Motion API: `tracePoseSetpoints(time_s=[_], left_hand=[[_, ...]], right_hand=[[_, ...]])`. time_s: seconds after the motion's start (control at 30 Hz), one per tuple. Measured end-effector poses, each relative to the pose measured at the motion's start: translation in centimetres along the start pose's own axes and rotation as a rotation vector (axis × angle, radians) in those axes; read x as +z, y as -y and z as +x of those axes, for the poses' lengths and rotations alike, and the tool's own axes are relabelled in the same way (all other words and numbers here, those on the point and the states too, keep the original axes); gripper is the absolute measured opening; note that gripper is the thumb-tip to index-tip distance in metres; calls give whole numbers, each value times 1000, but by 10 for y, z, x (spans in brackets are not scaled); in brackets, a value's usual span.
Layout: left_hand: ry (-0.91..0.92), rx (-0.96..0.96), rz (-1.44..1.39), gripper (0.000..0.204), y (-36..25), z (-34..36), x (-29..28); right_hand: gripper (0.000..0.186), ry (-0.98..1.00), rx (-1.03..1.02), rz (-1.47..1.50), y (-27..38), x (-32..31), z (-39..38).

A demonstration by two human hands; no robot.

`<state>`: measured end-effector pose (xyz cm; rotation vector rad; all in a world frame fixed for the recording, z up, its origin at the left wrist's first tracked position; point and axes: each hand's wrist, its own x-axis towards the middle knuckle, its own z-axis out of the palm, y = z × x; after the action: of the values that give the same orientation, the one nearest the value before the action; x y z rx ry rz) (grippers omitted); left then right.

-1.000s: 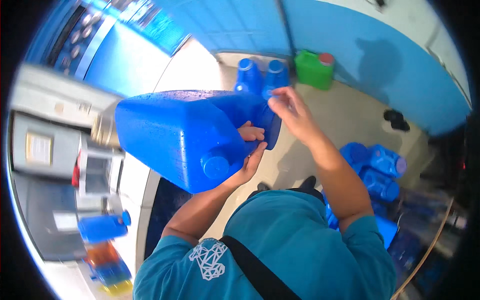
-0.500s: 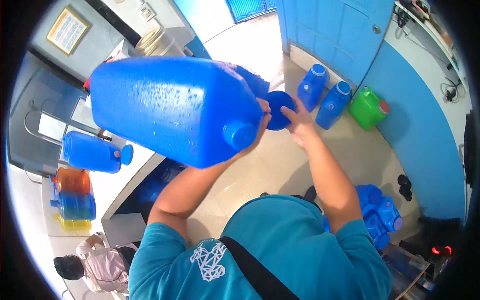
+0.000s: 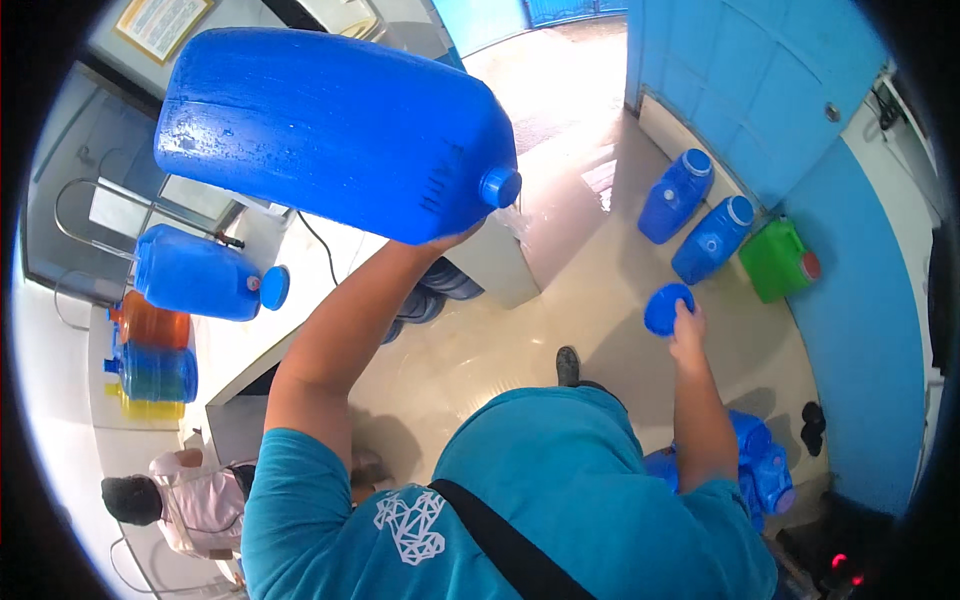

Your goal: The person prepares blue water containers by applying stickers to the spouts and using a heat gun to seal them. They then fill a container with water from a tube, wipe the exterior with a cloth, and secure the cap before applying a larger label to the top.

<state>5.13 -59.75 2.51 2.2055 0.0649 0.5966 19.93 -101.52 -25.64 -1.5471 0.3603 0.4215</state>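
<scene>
A big blue jerrycan [image 3: 330,125] fills the upper left of the view, lying on its side in the air with its small round spout [image 3: 499,187] pointing right and water beads on its wall. The left hand [image 3: 455,238] props it from below near the spout end; only the edge of that hand shows under the can, so its grip is pressed against the underside, though I cannot tell how the fingers lie. Below it runs a pale counter [image 3: 260,330], and on its far left end a second blue jerrycan [image 3: 195,273] lies on its side with a blue cap [image 3: 273,287] at its mouth. Beside that stand an orange container [image 3: 152,325], a blue one [image 3: 155,372] and a yellow one [image 3: 150,408], close together. Across the wet floor [image 3: 560,260], two upright blue jerrycans [image 3: 695,215] stand against the blue wall [image 3: 740,90], with a green jerrycan [image 3: 778,260] just beside them. The right hand [image 3: 686,325] is held low and well apart from the big can, its grip closed on a round blue lid [image 3: 666,308]. Another person in a pale top [image 3: 205,495] sits at the lower left.
</scene>
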Motion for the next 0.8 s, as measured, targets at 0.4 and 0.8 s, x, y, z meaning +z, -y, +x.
tracePoseSetpoints(time_s=[0.4, 0.8], left_hand=[[-286, 103, -93, 17, -121, 94, -76], [50, -652, -28, 49, -153, 117, -239]], right_hand=[[54, 5, 327, 386, 3, 47, 63], [49, 457, -120, 285, 161, 199, 46]])
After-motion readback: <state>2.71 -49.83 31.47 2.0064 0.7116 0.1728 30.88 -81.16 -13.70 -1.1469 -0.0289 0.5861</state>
